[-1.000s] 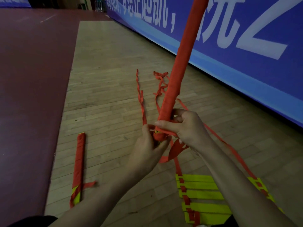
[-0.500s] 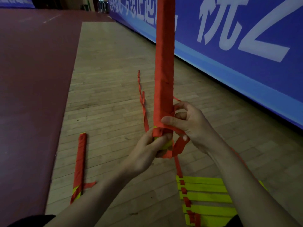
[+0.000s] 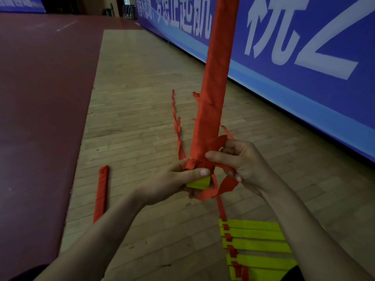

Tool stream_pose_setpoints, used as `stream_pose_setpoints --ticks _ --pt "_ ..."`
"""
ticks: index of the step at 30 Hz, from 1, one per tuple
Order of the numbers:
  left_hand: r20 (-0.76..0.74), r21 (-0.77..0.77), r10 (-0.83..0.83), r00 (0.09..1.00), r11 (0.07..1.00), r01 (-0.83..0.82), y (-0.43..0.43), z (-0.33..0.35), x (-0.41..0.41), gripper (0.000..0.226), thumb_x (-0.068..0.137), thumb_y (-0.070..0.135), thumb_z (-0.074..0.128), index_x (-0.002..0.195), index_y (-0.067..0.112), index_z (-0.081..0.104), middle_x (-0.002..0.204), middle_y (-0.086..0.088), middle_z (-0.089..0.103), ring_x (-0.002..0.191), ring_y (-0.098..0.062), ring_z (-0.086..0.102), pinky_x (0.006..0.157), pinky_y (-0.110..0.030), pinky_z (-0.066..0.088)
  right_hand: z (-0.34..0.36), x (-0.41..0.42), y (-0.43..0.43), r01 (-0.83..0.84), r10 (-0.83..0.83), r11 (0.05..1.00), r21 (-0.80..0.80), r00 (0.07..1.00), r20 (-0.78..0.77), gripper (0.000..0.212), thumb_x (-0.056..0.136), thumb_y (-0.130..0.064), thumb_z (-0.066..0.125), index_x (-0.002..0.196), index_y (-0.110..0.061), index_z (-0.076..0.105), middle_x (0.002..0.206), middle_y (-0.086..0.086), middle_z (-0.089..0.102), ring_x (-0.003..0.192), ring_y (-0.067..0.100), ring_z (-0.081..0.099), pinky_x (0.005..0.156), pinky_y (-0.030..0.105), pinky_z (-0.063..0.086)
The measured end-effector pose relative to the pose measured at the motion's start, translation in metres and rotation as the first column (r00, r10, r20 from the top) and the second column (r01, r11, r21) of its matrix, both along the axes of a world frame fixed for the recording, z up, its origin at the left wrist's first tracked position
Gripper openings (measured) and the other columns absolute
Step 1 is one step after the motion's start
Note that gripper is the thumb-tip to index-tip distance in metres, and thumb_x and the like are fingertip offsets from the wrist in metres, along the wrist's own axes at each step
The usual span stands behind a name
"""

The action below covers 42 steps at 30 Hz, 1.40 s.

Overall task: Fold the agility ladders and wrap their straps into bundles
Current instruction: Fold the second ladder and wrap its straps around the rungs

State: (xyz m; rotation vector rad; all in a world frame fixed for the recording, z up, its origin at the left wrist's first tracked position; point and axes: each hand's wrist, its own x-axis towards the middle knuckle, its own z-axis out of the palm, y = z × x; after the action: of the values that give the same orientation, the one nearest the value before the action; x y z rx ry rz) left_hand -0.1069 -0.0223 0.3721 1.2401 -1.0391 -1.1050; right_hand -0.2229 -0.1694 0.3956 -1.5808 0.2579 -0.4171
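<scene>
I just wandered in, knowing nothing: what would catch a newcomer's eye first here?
A tall red bundle stands up the middle, its lower end gripped by the left hand while the right hand pinches a loose red strap beside it. A yellow ladder lies bunched on the wooden floor at lower right, and a blue banner with white characters runs along the right.

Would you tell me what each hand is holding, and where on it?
The left hand grips the long red strap-wrapped ladder bundle at its lower end; the right hand pinches the loose red strap.
</scene>
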Motion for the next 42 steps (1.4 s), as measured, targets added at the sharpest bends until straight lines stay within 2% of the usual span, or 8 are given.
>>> stream_pose_setpoints --ticks 7,12,17,23,27,33,37,42 --pt "0.056 -0.021 0.234 0.971 0.972 -0.233 -0.010 -0.003 0.007 0.066 0.084 0.031 0.067 0.142 0.017 0.039 0.131 -0.004 0.058 0.119 -0.013 0.058 0.102 -0.031 0.047 -0.008 -0.005 -0.006 0.149 -0.149 0.987 -0.056 0.989 -0.010 0.014 0.080 -0.004 0.072 0.086 -0.016 0.070 0.056 -0.011 0.066 0.037 -0.001 0.048 0.031 0.012 0.028" --pt "-0.081 -0.020 0.497 0.864 0.866 -0.500 -0.028 0.000 0.011 0.029 0.084 0.026 0.068 0.111 0.018 0.063 0.099 0.002 0.070 0.090 -0.011 0.066 0.073 -0.018 0.053 -0.030 0.006 0.016 -0.037 0.043 0.998 0.046 0.990 -0.132 0.019 0.079 0.006 0.070 0.094 -0.005 0.070 0.073 0.004 0.073 0.048 0.000 0.062 0.042 0.008 0.042" --pt "-0.162 0.106 0.638 0.753 0.770 -0.629 -0.021 -0.016 0.012 0.032 0.081 0.000 0.071 0.110 -0.005 0.058 0.087 -0.013 0.062 0.081 -0.025 0.060 0.068 -0.032 0.052 -0.044 0.019 0.029 -0.061 0.053 0.998 -0.031 0.975 -0.215 0.027 0.078 -0.004 0.075 0.096 0.013 0.064 0.067 0.028 0.061 0.053 0.011 0.058 0.045 0.017 0.041" --pt "-0.180 0.204 0.681 0.710 0.732 -0.650 -0.012 -0.016 0.017 0.035 0.078 -0.003 0.069 0.100 0.018 0.053 0.075 0.001 0.061 0.063 -0.010 0.063 0.054 -0.023 0.053 -0.045 0.022 0.035 -0.205 0.135 0.956 -0.208 0.942 -0.307 0.031 0.069 -0.033 0.084 0.089 -0.021 0.063 0.048 -0.013 0.052 0.043 0.004 0.051 0.039 0.019 0.036" --pt "-0.124 0.211 0.640 0.758 0.764 -0.610 -0.008 -0.010 0.019 0.038 0.071 -0.003 0.069 0.102 0.015 0.055 0.071 0.001 0.054 0.053 -0.008 0.058 0.049 -0.024 0.049 -0.035 0.015 0.027 -0.313 0.258 0.947 -0.077 0.879 -0.402 0.040 0.065 -0.042 0.084 0.091 -0.019 0.063 0.058 -0.003 0.063 0.038 0.009 0.052 0.036 0.016 0.036" --pt "-0.139 0.218 0.564 0.814 0.819 -0.530 -0.009 -0.005 0.011 0.041 0.053 0.003 0.064 0.092 0.014 0.058 0.072 -0.004 0.053 0.058 -0.014 0.052 0.046 -0.025 0.042 -0.029 0.005 0.023 -0.483 0.428 0.875 0.029 0.746 -0.511 0.008 0.078 -0.028 0.075 0.071 -0.024 0.074 0.066 0.000 0.068 0.044 0.007 0.057 0.042 0.019 0.044" --pt "-0.224 0.188 0.466 0.856 0.883 -0.431 -0.009 -0.005 0.008 0.044 0.050 0.003 0.060 0.093 0.013 0.054 0.074 -0.003 0.048 0.061 -0.014 0.046 0.055 -0.030 0.038 -0.027 0.003 0.024 -0.506 0.472 0.861 0.055 0.753 -0.459 0.010 0.064 -0.029 0.079 0.068 -0.022 0.073 0.070 0.004 0.070 0.057 0.013 0.064 0.058 0.029 0.050" --pt "-0.367 0.163 0.387 0.846 0.922 -0.351 -0.012 -0.001 0.011 0.018 0.069 0.011 0.068 0.077 0.018 0.053 0.065 0.005 0.047 0.055 -0.007 0.046 0.053 -0.020 0.042 -0.029 0.005 0.029 -0.432 0.409 0.902 -0.003 0.856 -0.316 0.021 0.060 -0.023 0.081 0.067 -0.021 0.062 0.060 -0.002 0.059 0.053 0.012 0.053 0.048 0.024 0.045"
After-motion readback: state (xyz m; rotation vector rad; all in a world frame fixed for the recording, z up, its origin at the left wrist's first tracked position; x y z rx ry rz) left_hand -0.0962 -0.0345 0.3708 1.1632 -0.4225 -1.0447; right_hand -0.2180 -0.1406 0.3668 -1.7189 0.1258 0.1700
